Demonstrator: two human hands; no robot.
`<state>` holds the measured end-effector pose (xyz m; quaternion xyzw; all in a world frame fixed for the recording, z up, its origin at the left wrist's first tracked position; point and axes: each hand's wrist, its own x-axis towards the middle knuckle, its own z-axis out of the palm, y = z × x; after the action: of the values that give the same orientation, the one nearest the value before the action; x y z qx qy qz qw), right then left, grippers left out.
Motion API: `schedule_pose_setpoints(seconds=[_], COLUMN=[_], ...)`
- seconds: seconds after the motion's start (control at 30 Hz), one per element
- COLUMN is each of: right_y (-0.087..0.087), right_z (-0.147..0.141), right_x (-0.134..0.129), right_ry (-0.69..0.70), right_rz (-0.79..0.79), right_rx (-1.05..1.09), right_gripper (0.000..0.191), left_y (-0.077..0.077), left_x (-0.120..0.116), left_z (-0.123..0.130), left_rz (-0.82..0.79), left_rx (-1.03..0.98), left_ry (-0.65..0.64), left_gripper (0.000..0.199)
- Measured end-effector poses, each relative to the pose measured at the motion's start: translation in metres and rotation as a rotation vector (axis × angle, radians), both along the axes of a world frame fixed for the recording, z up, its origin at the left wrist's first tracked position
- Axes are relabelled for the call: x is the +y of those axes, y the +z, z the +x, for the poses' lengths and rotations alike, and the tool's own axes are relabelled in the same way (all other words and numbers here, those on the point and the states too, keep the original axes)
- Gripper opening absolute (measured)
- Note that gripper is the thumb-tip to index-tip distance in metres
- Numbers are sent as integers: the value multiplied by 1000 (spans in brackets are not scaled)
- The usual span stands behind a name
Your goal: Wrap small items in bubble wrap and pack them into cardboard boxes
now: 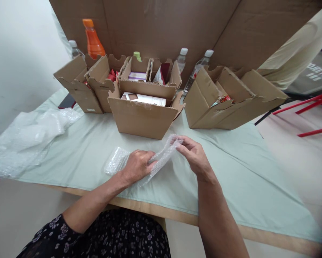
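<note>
A strip of clear bubble wrap (pixel 163 157) stretches between my two hands near the front of the table. My left hand (pixel 138 165) is closed on its middle, and the wrap's left end lies on the cloth beyond my knuckles. Pinched between the thumb and fingers of my right hand (pixel 192 152) is the raised right end. Whether something lies inside the wrap under my left hand, I cannot tell. Just behind stands an open cardboard box (pixel 146 116) with a white packet (pixel 150 99) in it.
More bubble wrap (pixel 29 138) is heaped at the left. Several cardboard boxes with packets stand behind, another cardboard box (pixel 220 111) at the right. An orange bottle (pixel 93 41) and clear bottles (pixel 198 70) rise behind them. A pale green cloth (pixel 231 168) covers the table.
</note>
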<state>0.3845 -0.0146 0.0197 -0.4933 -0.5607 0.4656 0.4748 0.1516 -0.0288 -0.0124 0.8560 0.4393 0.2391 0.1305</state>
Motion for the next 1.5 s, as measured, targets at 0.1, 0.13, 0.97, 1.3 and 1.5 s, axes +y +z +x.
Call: schedule_pose_setpoints(seconds=[0.1, 0.13, 0.97, 1.3, 1.5], right_y=[-2, -2, 10, 21, 19], right_z=[1, 1, -1, 20, 20], right_x=[0, 0, -5, -5, -2], right_ry=[28, 22, 69, -377, -257], right_rz=[2, 5, -17, 119, 79], right_rx=[-55, -58, -239, 146, 13], right_gripper=[42, 42, 22, 28, 25], left_y=[0, 1, 29, 22, 63], left_x=[0, 0, 7, 4, 10], left_z=[-1, -1, -10, -69, -113], left_rz=[-16, -15, 49, 6, -395], left_rx=[16, 22, -310, -144, -432], left_ry=[-5, -6, -6, 164, 352], left_gripper=[14, 16, 10, 14, 22])
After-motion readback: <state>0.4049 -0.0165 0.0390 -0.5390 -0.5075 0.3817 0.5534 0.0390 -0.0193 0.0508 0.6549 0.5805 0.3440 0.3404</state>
